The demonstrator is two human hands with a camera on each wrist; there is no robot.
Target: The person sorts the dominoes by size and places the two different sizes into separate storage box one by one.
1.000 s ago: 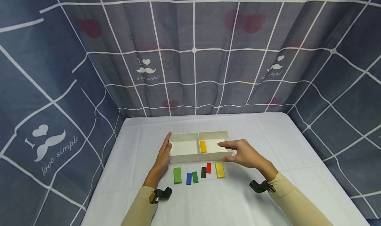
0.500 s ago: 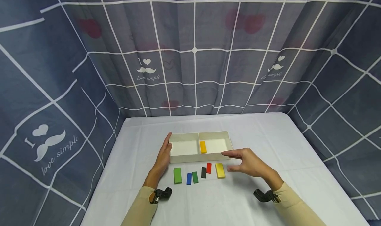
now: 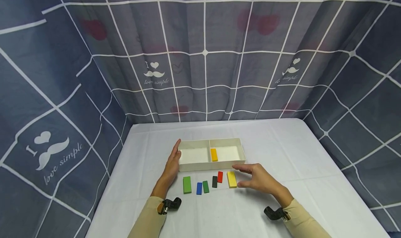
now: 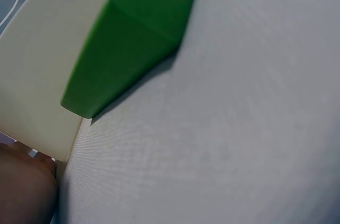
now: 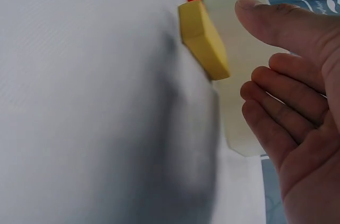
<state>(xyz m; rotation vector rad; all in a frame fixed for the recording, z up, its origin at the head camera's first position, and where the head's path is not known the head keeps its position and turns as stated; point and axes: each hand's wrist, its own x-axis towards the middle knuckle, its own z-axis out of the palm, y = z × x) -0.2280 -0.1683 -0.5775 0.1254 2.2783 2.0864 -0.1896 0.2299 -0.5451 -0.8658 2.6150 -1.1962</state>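
Right hand (image 3: 258, 178) grip apart, fingers relaxed, holding nothing, just beside yellow block (image 3: 231, 179) on table (image 3: 282, 154). Left hand (image 3: 172, 166) flat, fingers straight against tray (image 3: 242, 150) left end. Second yellow block (image 3: 213, 155) inside right compartment.

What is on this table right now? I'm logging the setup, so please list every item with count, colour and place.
Tray: 1, white, two compartments, mid-table.
Yellow block in tray: 1, right compartment, by the divider.
Yellow block on cloth: 1, in front of tray, right end of row.
Red block: 1, left of it.
Black block: 1, beside red.
Green blocks: 2, small, large at left end.
Blue block: 1, between the greens.
Tablecloth: 1, white.
Curtain: grey, checked, behind.
Left hand: flat against tray's left end.
Right hand: open, beside the yellow block on cloth.
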